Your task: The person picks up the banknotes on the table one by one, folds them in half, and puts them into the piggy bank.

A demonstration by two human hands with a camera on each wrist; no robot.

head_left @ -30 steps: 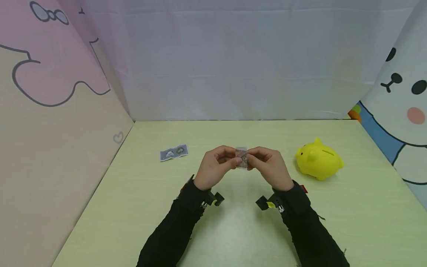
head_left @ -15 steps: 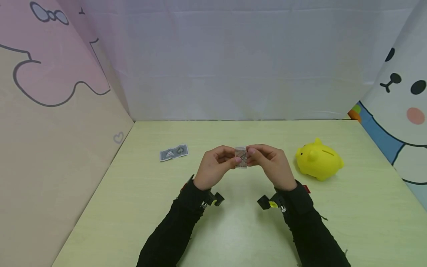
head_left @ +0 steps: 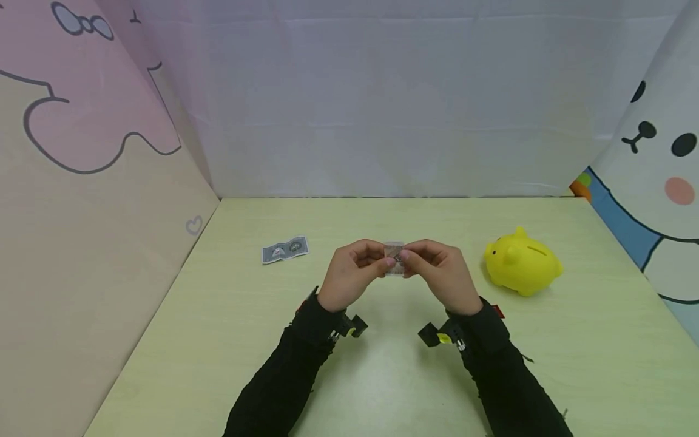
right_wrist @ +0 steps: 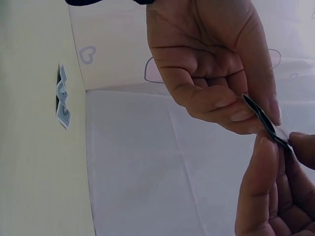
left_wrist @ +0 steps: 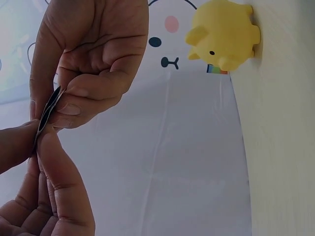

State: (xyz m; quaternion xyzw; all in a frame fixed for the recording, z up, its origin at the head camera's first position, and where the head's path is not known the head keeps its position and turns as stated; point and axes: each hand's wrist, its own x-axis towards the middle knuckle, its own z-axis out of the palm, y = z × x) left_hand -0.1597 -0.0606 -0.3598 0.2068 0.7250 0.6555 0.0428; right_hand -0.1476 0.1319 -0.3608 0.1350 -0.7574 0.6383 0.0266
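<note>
A small folded banknote is held up over the middle of the table, between both hands. My left hand pinches its left edge between thumb and fingers. My right hand pinches the right edge, thumb facing me in the head view. In the left wrist view the folded note shows edge-on, its layers slightly parted. Another banknote, creased and unfolded, lies on the table to the left. A yellow piggy bank stands to the right, a dark slot along its back.
The pale wooden table ends at a white cloth behind. A cartoon-printed panel rises along the left side, another printed panel along the right. Wrist cameras sit on both dark sleeves.
The right thumb and fingers shifted back a little to the right half a second ago, then came in again on the note's right edge. The left hand has stayed nearly still.
</note>
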